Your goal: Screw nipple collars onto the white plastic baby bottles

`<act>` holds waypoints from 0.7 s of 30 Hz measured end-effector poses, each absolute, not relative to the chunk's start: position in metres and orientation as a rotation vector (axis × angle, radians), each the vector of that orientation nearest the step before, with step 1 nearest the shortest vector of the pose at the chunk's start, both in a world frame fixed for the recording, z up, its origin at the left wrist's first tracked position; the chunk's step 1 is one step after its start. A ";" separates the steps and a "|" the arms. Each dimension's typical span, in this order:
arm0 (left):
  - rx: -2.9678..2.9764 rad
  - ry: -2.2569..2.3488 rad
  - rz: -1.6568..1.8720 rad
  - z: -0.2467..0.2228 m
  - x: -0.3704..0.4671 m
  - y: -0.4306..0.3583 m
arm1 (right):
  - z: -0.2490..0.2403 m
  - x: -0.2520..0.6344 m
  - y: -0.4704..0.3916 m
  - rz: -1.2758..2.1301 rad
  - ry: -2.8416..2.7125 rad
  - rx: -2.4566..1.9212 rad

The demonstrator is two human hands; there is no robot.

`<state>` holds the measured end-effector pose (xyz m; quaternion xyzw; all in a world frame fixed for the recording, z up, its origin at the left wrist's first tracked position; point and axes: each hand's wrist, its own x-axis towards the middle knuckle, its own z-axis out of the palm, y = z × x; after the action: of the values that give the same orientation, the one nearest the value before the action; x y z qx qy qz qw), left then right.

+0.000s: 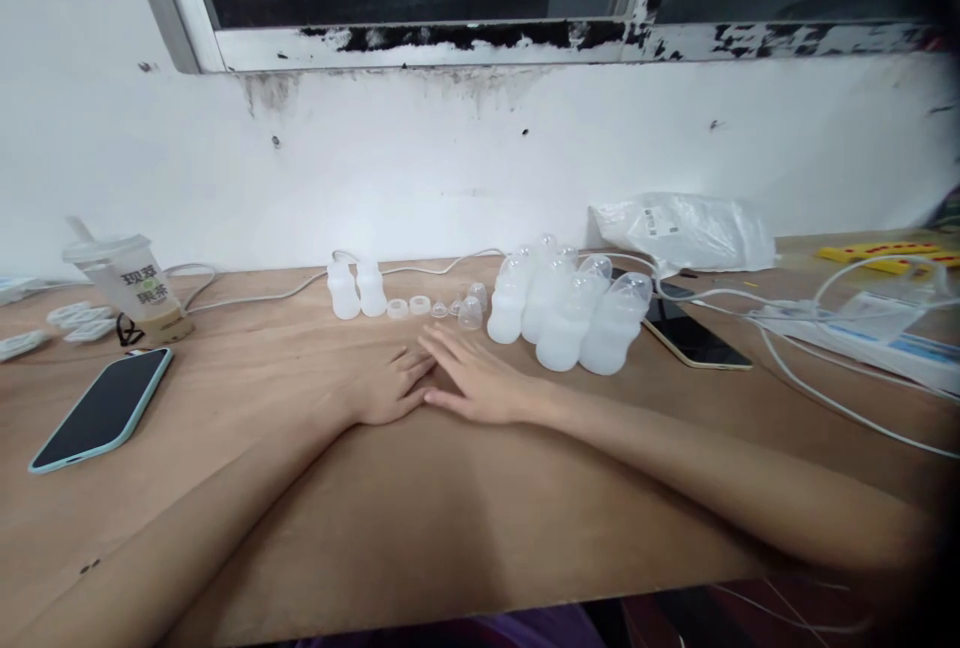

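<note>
My left hand (386, 388) rests palm down on the wooden table, fingers apart and holding nothing. Beside it my right hand (480, 378) lies flat, its fingertips meeting those of my left hand. Just beyond them are two white rings (419, 305), small clear nipples (439, 308) and clear domed caps (470, 313). Two frosted bottles without caps (372, 289) stand behind, to the left. Several frosted bottles with clear caps (564, 333) stand in a group beyond my right hand.
At the left are a phone (103, 408), a drink cup with a straw (139, 288) and white coiled items (79, 318). A dark phone (694, 333), white cables, a plastic bag (686, 231) and a yellow item (892, 256) lie at the right. A wall stands behind.
</note>
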<state>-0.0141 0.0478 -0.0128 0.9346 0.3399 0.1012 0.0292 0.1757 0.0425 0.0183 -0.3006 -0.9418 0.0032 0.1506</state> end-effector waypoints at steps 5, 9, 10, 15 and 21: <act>2.870 1.024 0.228 -0.018 -0.020 0.053 | -0.019 0.183 0.050 0.220 -2.775 -0.915; 2.832 1.034 0.268 -0.018 -0.019 0.052 | -0.017 0.184 0.051 0.189 -2.767 -0.965; 2.825 1.039 0.273 -0.017 -0.019 0.052 | -0.017 0.184 0.051 0.179 -2.768 -0.967; 2.821 1.040 0.276 -0.015 -0.019 0.051 | -0.020 0.182 0.052 0.139 -2.748 -0.956; 2.826 1.099 0.403 -0.019 -0.018 0.053 | -0.022 0.185 0.054 0.118 -2.714 -0.926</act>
<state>-0.0182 0.0528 -0.0186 0.9231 0.3589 0.1316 0.0414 0.1848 0.0535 -0.0218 -0.3195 -0.9369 0.0408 0.1355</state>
